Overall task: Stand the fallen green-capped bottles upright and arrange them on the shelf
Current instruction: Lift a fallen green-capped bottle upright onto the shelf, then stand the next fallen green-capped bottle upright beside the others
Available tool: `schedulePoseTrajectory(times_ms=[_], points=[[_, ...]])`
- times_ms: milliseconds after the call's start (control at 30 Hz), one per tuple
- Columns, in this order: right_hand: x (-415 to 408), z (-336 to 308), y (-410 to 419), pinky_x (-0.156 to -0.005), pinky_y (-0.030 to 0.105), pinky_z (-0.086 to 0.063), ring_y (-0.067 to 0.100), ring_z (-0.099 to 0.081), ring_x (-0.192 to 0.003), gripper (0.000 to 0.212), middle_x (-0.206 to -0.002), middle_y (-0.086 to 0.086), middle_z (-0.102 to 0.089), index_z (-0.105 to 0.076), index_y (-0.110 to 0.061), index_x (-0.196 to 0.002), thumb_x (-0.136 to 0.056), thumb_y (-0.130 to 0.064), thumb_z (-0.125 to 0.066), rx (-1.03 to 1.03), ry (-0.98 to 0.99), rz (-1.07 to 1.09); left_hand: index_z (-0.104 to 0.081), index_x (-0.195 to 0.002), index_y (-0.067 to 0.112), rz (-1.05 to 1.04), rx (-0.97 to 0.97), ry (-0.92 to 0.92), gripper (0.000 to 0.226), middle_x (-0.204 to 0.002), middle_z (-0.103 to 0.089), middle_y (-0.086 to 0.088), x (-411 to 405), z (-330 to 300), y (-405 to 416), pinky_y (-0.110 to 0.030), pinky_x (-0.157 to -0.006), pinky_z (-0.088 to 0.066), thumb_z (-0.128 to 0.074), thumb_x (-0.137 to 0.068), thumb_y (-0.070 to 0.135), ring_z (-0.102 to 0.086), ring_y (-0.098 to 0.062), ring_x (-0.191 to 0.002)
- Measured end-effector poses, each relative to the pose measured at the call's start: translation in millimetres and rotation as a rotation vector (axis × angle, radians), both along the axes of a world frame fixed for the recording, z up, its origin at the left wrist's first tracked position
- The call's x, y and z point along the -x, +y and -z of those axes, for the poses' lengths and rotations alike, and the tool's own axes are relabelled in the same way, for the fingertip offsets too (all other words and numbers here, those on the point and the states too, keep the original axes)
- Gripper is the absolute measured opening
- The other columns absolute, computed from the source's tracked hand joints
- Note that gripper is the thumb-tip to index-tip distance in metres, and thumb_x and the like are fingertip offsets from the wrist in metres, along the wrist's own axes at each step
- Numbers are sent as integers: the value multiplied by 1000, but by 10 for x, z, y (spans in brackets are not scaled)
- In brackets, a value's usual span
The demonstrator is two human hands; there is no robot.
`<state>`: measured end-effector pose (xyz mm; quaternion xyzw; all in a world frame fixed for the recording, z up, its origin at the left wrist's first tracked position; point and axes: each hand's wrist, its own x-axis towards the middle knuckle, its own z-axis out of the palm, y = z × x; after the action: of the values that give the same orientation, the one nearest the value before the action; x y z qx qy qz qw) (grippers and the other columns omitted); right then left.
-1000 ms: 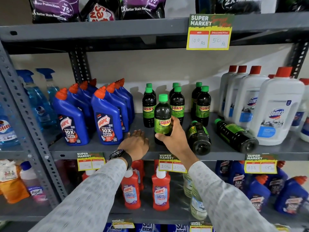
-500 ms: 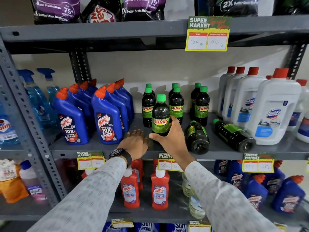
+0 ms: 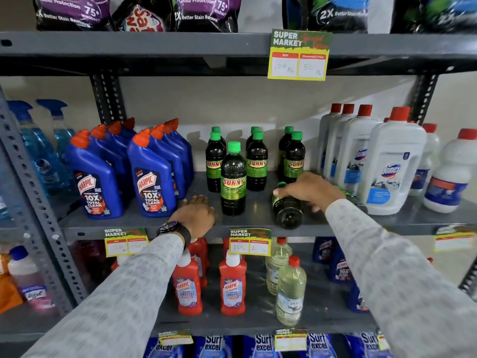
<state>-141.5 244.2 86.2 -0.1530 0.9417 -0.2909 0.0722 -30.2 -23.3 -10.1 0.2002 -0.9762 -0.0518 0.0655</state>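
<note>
Right hand [image 3: 311, 191] seemingly curls over a fallen bottle [image 3: 287, 211]; left hand [image 3: 195, 215], at nine o'clock, rests open; rigid, slick, likely liquid-heavy, best gripped mid-body

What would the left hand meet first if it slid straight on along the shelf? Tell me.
Probably nothing close: the left hand points into the bare gap between the blue Harpic bottle and the front Sunny bottle. Depth is unclear.

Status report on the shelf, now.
Left hand flat on shelf, empty. Right hand closing on fallen bottle. Front bottle upright. White jugs close right.
</note>
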Motion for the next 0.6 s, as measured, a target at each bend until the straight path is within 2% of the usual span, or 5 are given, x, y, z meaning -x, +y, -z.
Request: schedulePoseTrajectory(times_ms=[100, 267, 433, 533, 600], points=[[76, 158, 33, -66, 39, -60, 31, -68, -92, 58, -103, 11, -67, -60, -14, -112, -78, -56, -82, 197, -276, 34, -29, -156, 5, 21, 3, 6, 59, -168, -23, -13, -3, -7, 10, -47, -127, -13, -21, -104, 33, -20, -27, -156], [43, 203, 106, -60, 35, -59, 26, -73, -76, 39, -90, 13, -72, -63, -14, -98, -80, -40, -85, 423, -325, 57, -28, -157, 6, 6, 4, -2, 60, -168, -22, -12, -16, -25, 28, -45, -127, -13, -21, -105, 34, -19, -25, -156], [25, 12, 135, -61, 37, -61, 24, -72, -81, 51, -95, 10, -69, -54, -12, -106, -80, -42, -85, 647, -171, 48, -20, -159, 5, 2, 12, -46, 62, -170, -16, -13, -10, -39, 27, -47, -128, -12, -17, -105, 36, -15, -26, -157], [44, 24, 75, -72, 45, -65, 23, -76, -85, 65, -96, 5, -75, -64, -12, -105, -64, -58, -88, 784, 14, 61, -19, -160, 6, 6, 5, -51, 62, -170, -14, -12, -10, -54, 42, -46, -128, -10, -18, -106, 37, -13, -25, -158], [9, 138, 39, -76, 41, -63, 18, -74, -87, 63, -93, -2, -75, -66, -17, -105, -63, -60, -86, 789, 172, 68, -18, -160, 6, 5, 15, -59, 62, -170, -13, -12, -15, -60, 52, -47, -128, -10, -17, -106, 36, -13, -25, -158]])
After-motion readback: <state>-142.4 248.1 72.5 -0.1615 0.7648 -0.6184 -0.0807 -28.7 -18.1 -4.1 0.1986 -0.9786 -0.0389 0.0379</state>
